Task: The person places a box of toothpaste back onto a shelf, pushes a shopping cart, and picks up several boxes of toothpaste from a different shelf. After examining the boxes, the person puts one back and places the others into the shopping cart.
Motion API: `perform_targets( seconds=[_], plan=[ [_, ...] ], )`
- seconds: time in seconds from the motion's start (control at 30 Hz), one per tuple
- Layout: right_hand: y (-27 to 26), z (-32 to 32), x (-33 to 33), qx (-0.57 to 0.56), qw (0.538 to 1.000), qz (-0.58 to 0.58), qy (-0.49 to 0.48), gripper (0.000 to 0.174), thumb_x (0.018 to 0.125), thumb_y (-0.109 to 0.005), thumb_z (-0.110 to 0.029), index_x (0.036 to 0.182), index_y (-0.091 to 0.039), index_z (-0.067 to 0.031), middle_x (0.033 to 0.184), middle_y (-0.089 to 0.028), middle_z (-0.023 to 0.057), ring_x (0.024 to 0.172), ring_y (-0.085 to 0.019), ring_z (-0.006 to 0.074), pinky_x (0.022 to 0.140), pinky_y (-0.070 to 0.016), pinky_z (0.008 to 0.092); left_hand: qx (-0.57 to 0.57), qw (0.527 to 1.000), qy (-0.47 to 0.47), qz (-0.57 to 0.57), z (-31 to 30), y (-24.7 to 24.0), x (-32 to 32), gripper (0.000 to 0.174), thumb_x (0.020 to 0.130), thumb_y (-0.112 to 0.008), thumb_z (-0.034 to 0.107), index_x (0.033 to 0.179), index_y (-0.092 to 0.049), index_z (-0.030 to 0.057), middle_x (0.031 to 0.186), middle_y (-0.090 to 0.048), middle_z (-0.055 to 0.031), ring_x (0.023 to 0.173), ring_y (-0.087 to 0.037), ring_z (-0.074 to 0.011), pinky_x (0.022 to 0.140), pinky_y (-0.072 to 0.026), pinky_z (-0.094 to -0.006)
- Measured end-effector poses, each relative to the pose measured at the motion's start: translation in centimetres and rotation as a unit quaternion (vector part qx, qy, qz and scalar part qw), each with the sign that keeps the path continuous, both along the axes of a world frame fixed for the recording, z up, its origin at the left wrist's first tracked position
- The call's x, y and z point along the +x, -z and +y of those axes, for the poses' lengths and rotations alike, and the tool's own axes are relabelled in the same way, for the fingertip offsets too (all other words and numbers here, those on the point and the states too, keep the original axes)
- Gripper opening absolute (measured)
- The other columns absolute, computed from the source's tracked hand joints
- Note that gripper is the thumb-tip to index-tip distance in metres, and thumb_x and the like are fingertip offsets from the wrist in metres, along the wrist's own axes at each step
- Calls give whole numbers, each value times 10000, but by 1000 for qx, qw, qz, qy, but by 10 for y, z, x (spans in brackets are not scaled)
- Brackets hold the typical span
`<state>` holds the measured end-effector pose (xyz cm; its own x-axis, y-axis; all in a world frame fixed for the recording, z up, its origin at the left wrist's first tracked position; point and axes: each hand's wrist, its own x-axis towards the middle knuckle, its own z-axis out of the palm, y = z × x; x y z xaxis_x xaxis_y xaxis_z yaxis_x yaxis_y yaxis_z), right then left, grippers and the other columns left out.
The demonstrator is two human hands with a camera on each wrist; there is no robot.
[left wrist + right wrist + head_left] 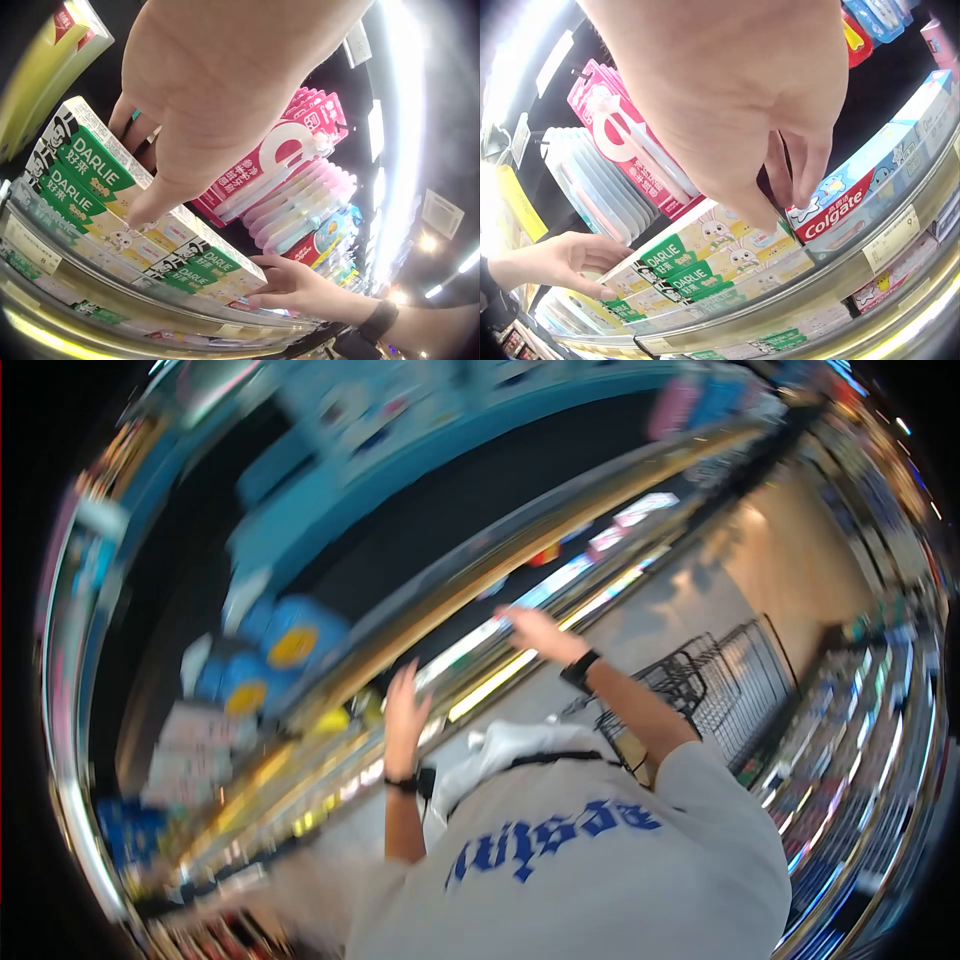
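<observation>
Stacked green-and-yellow Darlie boxes [97, 169] lie along a shelf. My left hand [199, 105] is over them in the left wrist view, thumb against their front side and the other fingers behind the top box. At the other end of the row is my right hand [300, 289], fingers extended towards the box ends. In the right wrist view my right hand [742, 112] has its thumb by the top Darlie box [727, 232] and fingertips beside a Colgate box [836, 214]. The head view, blurred, shows my left hand [403, 720] and right hand [543, 635] apart, reaching to the shelf.
Pink toothbrush packs [622, 139] hang behind the boxes, next to pale plastic packs [592, 187]. A price label [891, 238] sits on the shelf edge. A black wire cart [735, 685] stands in the aisle by a person in a white shirt [610, 860].
</observation>
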<state>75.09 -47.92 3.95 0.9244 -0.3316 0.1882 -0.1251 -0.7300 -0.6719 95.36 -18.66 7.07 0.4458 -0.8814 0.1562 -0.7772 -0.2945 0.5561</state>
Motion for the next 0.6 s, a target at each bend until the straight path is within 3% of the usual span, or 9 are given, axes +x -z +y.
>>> perform_targets(
  seconds=[0.1, 0.17, 0.2, 0.3, 0.43, 0.47, 0.5, 0.53, 0.6],
  plan=[
    [-33, 13, -55, 24, 997, -6, 68, 571, 875, -716, -112, 1409, -533, -26, 1129, -630, 194, 1119, -611, 396, 975, -507, 476, -6, 999, 0, 49, 3, -37, -23, 664, 857, -744, 27, 1481, -518, 43, 1387, -582, -230, 1292, -553, -420, 1097, -451, -449],
    [-63, 20, -95, 78, 991, -30, 109, 532, 923, -711, -147, 1416, -542, -41, 1176, -638, 197, 1133, -611, 395, 983, -512, 458, -4, 998, 21, 54, -2, -59, -42, 610, 878, -728, 20, 1454, -526, 13, 1358, -591, -230, 1268, -563, -422, 1078, -457, -442],
    [-60, 24, -112, 49, 987, -57, 142, 525, 931, -712, -159, 1418, -548, -48, 1207, -640, 198, 1136, -612, 395, 993, -510, 455, -5, 998, 37, 51, -4, -62, -47, 560, 883, -720, 14, 1417, -552, 1, 1323, -607, -230, 1245, -577, -419, 1067, -462, -442],
    [-56, 22, -181, 29, 964, -122, 235, 479, 975, -691, -176, 1420, -560, -57, 1247, -635, 181, 1128, -616, 367, 980, -516, 448, -48, 989, 129, 53, -36, -44, -53, 421, 890, -708, 2, 1301, -624, -31, 1197, -656, -228, 1164, -619, -408, 1031, -478, -447],
    [-77, 33, -283, -22, 916, -56, 396, 399, 1003, -660, -208, 1357, -580, -43, 1222, -630, 177, 1118, -610, 377, 994, -504, 457, -59, 957, 270, 84, -110, -16, -70, 411, 877, -731, 8, 1271, -633, -58, 1152, -664, -230, 1119, -632, -410, 1007, -490, -437],
    [-87, 43, -307, -33, 898, -42, 437, 385, 992, -655, -198, 1337, -583, -43, 1173, -627, 181, 1097, -611, 386, 969, -508, 468, -105, 921, 364, -90, -127, -37, -86, 366, 972, -659, 77, 1319, -614, -30, 1171, -679, -205, 1097, -658, -343, 1002, -510, -409],
    [-98, 55, -327, -39, 884, -29, 466, 370, 982, -651, -188, 1317, -585, -43, 1125, -624, 185, 1075, -612, 394, 943, -512, 480, -159, 852, 426, -262, -122, -72, -102, 336, 1066, -586, 146, 1367, -595, -3, 1189, -694, -180, 1075, -683, -276, 997, -529, -381],
    [-97, 64, -346, -50, 866, -27, 497, 353, 998, -644, -207, 1295, -587, -27, 1117, -612, 180, 1086, -608, 385, 944, -508, 475, 8, 929, 340, 143, -121, -141, -158, 281, 1028, -627, 95, 1283, -646, -24, 1202, -687, -199, 1063, -675, -303, 996, -522, -401],
    [-98, 90, -381, -52, 840, -15, 540, 361, 1003, -643, -223, 1300, -586, -23, 1136, -616, 181, 1086, -609, 384, 948, -506, 473, 35, 914, 378, 141, -157, -84, -157, 277, 1018, -635, 80, 1273, -653, -29, 1191, -688, -205, 1069, -671, -314, 990, -520, -410]
  ],
)
